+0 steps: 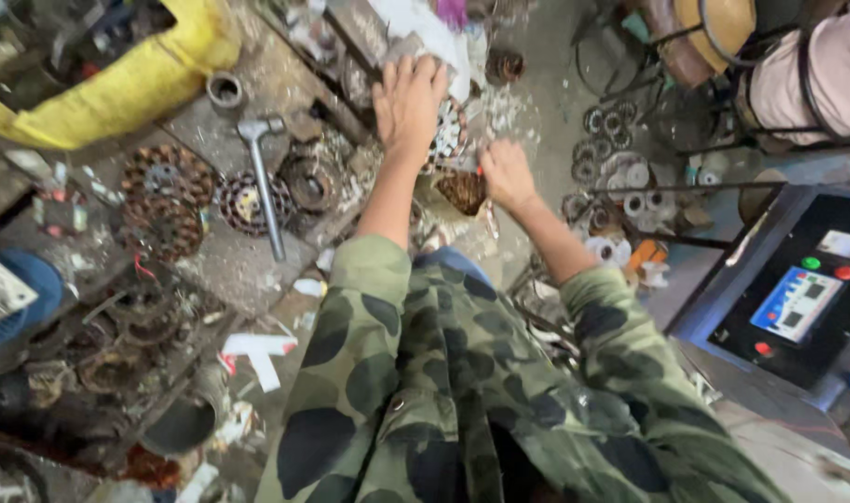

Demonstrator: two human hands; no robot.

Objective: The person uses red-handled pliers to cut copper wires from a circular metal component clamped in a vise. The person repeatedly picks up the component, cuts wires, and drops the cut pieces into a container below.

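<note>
My left hand (408, 101) lies flat, fingers spread, on top of a round motor stator (449, 130) at the bench edge. My right hand (505, 173) is closed around a small tool with a red tip, right beside a bundle of copper wire (463, 191) hanging from the stator. Both arms reach forward out of camouflage sleeves (462, 373).
A metal hammer (262, 177) lies on the worn bench among several wound stators (164, 200). A yellow fabric bundle (117, 84) sits at top left. Round metal parts (611, 168) litter the floor. A control panel with coloured buttons (802, 298) stands right.
</note>
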